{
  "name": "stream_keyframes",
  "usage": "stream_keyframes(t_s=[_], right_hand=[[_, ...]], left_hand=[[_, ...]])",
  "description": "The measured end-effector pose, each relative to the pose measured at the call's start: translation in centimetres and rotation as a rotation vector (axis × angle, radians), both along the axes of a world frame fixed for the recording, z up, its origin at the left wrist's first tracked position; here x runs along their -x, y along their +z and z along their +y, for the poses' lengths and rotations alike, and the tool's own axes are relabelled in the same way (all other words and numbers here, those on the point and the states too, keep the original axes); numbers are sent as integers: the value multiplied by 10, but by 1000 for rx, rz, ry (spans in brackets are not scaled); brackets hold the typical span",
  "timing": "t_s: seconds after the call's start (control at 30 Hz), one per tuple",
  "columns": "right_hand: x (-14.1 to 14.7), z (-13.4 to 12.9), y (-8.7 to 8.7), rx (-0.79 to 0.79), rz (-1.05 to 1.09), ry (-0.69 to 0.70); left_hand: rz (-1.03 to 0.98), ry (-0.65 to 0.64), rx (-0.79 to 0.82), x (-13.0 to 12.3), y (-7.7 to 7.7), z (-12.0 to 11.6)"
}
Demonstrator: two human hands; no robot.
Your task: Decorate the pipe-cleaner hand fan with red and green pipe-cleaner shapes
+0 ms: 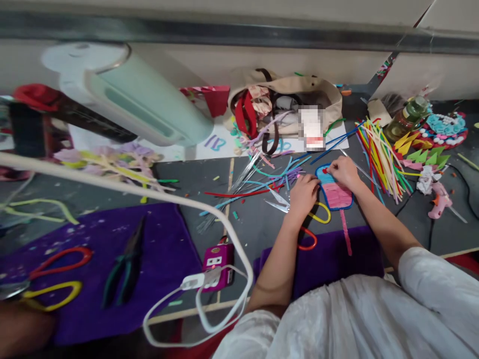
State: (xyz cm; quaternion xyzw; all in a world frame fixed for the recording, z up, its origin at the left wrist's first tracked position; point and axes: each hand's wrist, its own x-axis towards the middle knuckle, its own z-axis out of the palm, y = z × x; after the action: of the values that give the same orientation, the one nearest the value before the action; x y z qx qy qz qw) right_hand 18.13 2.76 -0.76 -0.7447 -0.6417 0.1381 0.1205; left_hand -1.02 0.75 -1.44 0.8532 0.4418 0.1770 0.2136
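A flat popsicle-shaped craft (339, 194), blue on top and pink below with a blue outline, lies on the dark table with its pink stick toward me. My right hand (343, 172) is at its upper right, fingers pinched near a small red piece on the blue part; what they hold is too small to name. My left hand (305, 192) rests at the craft's left edge with its fingers bent together, and anything in them is hidden. Scissors (307, 238) with red and yellow handles lie partly under my left hand and wrist.
Pipe cleaners (387, 162) and a pink glue gun (440, 200) lie right. A canvas bag (331, 94) stands behind. Left are a purple power strip (218, 267), a white cable (123, 187), pliers (129, 264) and a person's arm (26, 326).
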Motion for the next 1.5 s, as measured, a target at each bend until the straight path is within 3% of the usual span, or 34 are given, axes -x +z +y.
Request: stream_keyframes(t_s=[0.23, 0.37, 0.57, 0.83, 1.2, 1.33, 1.43, 1.5], right_hand=[[-19, -6, 4, -60, 59, 98], [-23, -4, 3, -139, 141, 199], [-13, -2, -6, -68, 95, 251], [-9, -6, -11, -53, 70, 224], [-2, -7, -12, -30, 83, 186], [-10, -7, -2, -69, 175, 144], [-23, -17, 12, -123, 181, 31], [-28, -32, 22, -72, 118, -53]], left_hand=[[19, 14, -3, 1, 0, 0], [43, 83, 10, -10, 6, 7], [68, 147, 35, -33, 13, 31], [97, 146, 95, -40, -1, 42], [60, 201, 91, -44, -3, 37], [-7, 209, 110, -36, 0, 36], [-52, 253, 101, -24, 3, 34], [-71, 271, 112, -16, 4, 31]])
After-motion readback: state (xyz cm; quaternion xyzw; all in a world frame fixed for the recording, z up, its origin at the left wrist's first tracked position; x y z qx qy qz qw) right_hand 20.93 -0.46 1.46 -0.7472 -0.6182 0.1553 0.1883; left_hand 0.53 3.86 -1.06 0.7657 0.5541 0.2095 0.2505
